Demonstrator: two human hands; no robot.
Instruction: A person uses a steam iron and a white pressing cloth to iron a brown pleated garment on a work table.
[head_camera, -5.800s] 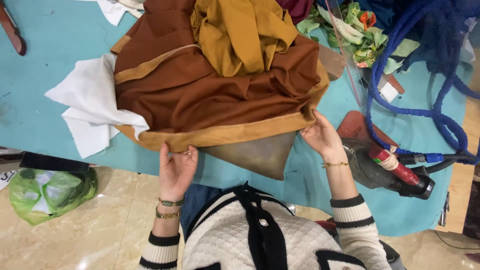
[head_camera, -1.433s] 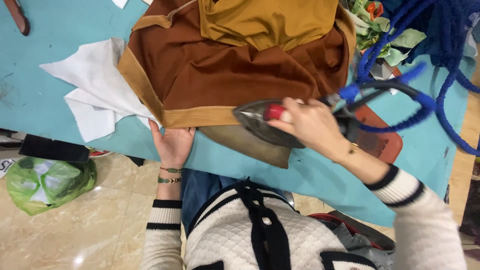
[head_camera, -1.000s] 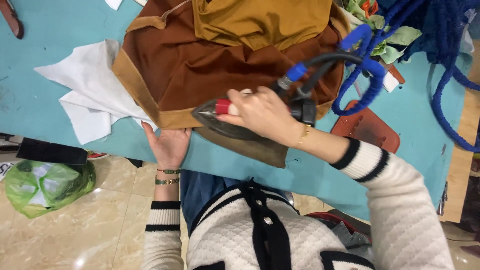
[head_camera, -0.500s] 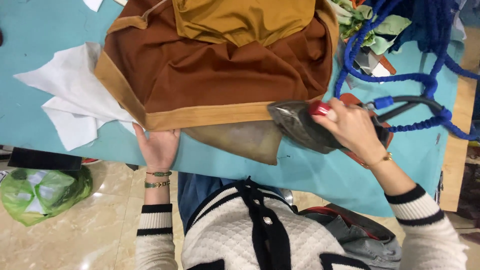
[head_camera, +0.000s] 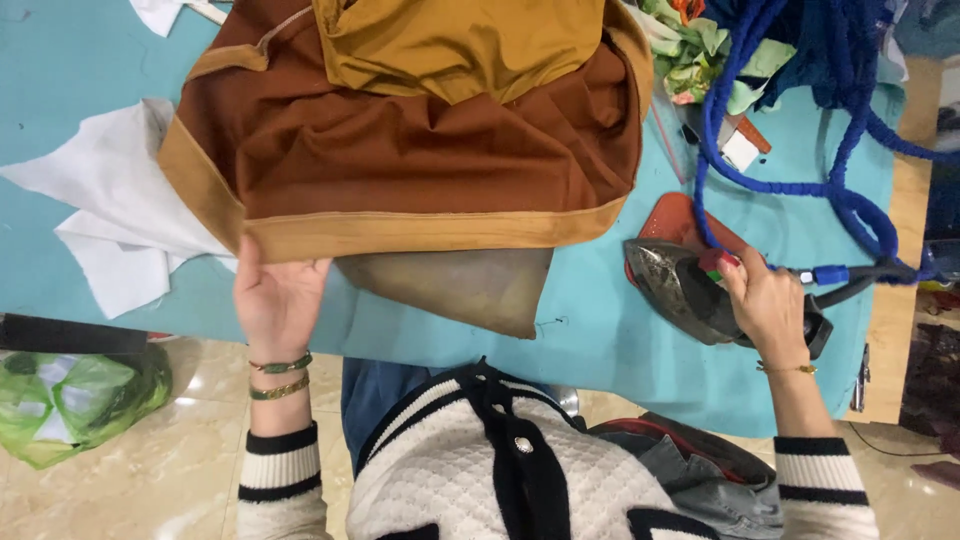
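A brown garment (head_camera: 420, 150) with a mustard-tan hem band lies on the teal table (head_camera: 600, 340), with mustard cloth (head_camera: 460, 45) heaped on top. My left hand (head_camera: 275, 300) grips the hem's near left corner from below. My right hand (head_camera: 765, 305) is shut on the handle of a dark steam iron (head_camera: 690, 290), which rests at the right on a red-brown iron rest (head_camera: 675, 215), away from the garment. A grey-brown pressing cloth (head_camera: 460, 285) pokes out under the hem.
A thick blue cord (head_camera: 790, 120) loops across the right of the table to the iron. White fabric pieces (head_camera: 110, 220) lie at the left. Green scraps (head_camera: 700, 55) sit at the top right. A green plastic bag (head_camera: 75, 400) lies on the tiled floor.
My right hand brought the iron onto the hem, slid it along, then carried it right onto the rest. My left hand has stayed at the hem's left corner.
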